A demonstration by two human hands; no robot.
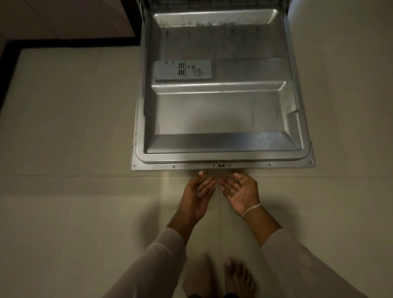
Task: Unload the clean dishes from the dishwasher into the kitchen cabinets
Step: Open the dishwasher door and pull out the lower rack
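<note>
Head view looks straight down on the dishwasher door (221,114), which lies fully open and flat above the tiled floor (63,149), steel inner face up. A grey dispenser (182,70) sits in the door's left half, toward the hinge end. At the top edge of the frame a sliver of the rack (212,2) shows, too little to tell what it holds. Just below the door's near edge, by the latch (221,165), both hands hang side by side, close together but apart. The left hand (200,193) is turned palm inward with fingers loose and slightly bent, holding nothing. The right hand (240,191) is palm up, fingers relaxed and spread, also holding nothing; whether either touches the door's edge I cannot tell. A chain bracelet (251,210) circles the right wrist. Pale sleeves (153,265) cover both forearms, and bare feet (238,276) stand on the floor below. A cabinet (63,17) with a dark plinth stands at upper left, beside the dishwasher.
</note>
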